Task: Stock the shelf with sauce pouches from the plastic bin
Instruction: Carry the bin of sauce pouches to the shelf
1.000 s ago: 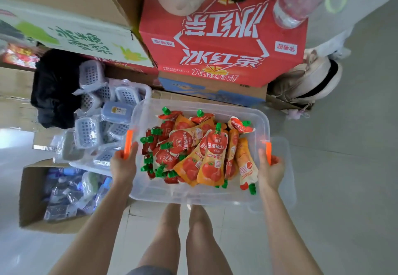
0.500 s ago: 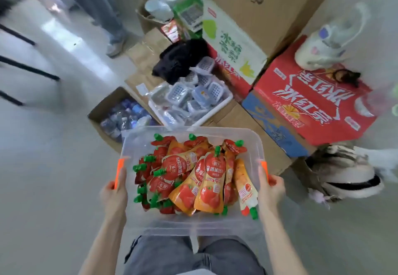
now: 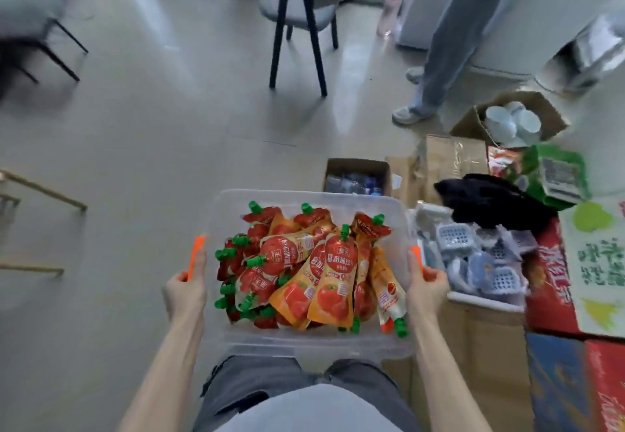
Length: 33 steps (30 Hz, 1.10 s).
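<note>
I carry a clear plastic bin (image 3: 304,343) at waist height, filled with several red and orange tomato sauce pouches (image 3: 314,269) with green caps. My left hand (image 3: 185,291) grips the bin's left side at its orange latch (image 3: 195,256). My right hand (image 3: 426,288) grips the right side at the other orange latch (image 3: 416,259). No shelf is in view.
To the right lie cardboard boxes (image 3: 473,347), a tray of small white baskets (image 3: 480,256), a black cloth (image 3: 490,201) and red cartons (image 3: 551,289). Ahead are a chair (image 3: 297,9), a person's legs (image 3: 439,53) and open tiled floor (image 3: 152,127).
The view has swung left, away from the stacked cartons toward the open floor and chair. Both hands keep their grip on the bin, which stays in front of me.
</note>
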### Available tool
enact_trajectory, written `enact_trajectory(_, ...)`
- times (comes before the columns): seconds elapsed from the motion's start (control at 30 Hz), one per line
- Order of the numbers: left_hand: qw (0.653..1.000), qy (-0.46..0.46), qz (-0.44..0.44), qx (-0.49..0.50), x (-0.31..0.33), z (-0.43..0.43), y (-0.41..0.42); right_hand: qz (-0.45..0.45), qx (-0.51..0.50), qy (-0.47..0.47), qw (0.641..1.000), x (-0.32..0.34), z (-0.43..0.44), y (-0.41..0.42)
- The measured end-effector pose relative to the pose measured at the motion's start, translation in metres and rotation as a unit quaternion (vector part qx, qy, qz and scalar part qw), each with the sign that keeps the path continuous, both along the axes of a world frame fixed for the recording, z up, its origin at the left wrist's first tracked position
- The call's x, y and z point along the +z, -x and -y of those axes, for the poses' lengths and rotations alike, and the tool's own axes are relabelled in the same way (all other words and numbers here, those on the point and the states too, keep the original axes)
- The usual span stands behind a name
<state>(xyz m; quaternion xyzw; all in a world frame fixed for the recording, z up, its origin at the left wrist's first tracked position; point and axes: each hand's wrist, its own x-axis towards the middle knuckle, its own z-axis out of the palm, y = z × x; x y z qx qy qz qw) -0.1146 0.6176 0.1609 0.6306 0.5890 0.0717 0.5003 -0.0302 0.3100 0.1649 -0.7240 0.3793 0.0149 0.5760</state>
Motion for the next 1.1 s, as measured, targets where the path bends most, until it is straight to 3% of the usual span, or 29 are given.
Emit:
enact_trajectory(0.23,0.988,-0.017,0.014,0.152,0.027,-0.148,-0.013,0.013,0.138,0.014,0.990,0.010,-0.189,-0.087)
enact_trajectory(0.47,0.952,-0.009,0.024,0.304,0.030,-0.271,-0.051,0.009,0.281,0.030,0.959,0.011,-0.364,-0.199)
enact_trajectory(0.8,0.894,-0.006,0.044,0.446,0.034,-0.447,-0.178,0.018,0.436,0.029,0.899,0.019,-0.623,-0.382)
enact_trajectory(1.1,0.844,-0.020,0.075,0.530,0.029,-0.636,-0.265,0.002,0.526,0.029,0.850,0.019,-0.864,-0.487)
